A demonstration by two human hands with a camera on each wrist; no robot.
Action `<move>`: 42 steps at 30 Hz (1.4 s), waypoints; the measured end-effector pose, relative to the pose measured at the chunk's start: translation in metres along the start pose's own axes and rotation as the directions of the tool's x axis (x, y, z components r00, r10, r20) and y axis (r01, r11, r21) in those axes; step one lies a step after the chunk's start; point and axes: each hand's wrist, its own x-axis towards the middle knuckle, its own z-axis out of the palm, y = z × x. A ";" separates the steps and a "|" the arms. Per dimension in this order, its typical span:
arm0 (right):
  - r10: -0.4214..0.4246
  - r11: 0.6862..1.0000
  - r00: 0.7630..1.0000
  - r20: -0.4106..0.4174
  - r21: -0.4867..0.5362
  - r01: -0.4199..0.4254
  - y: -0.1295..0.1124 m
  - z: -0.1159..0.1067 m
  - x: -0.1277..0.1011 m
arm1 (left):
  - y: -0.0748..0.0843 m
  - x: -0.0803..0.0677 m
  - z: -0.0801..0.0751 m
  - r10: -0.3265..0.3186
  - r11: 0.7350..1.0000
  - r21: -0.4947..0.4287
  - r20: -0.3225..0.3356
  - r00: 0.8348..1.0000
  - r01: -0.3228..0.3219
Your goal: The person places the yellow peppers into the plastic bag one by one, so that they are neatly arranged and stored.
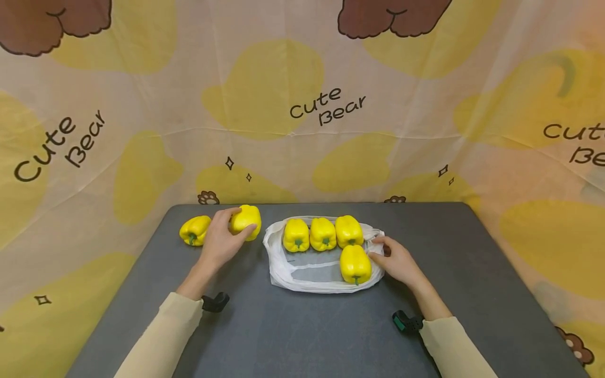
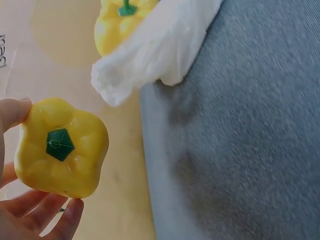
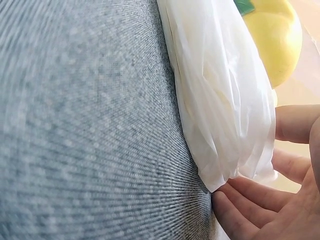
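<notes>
My left hand grips a yellow bell pepper between thumb and fingers. The left wrist view shows that pepper's green stem end facing the camera. A white plastic bag lies spread open on the table, its rim bunched all round. Inside it are several yellow bell peppers, with three in a row along the back and one at the front right. At the bag's right rim, my right hand holds the plastic, thumb at the upper edge and fingertips low on the outer side.
Another yellow bell pepper lies on its side at the table's back left, just beyond my left hand. The grey table ends at the back against a printed cloth. Dark bands with devices are on both wrists.
</notes>
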 end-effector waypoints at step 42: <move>-0.014 1.000 1.000 0.013 0.006 0.014 0.001 -0.002 0.000 | 0.080 -0.025 0.052 0.140 0.970 -0.210 0.083 0.987 -0.120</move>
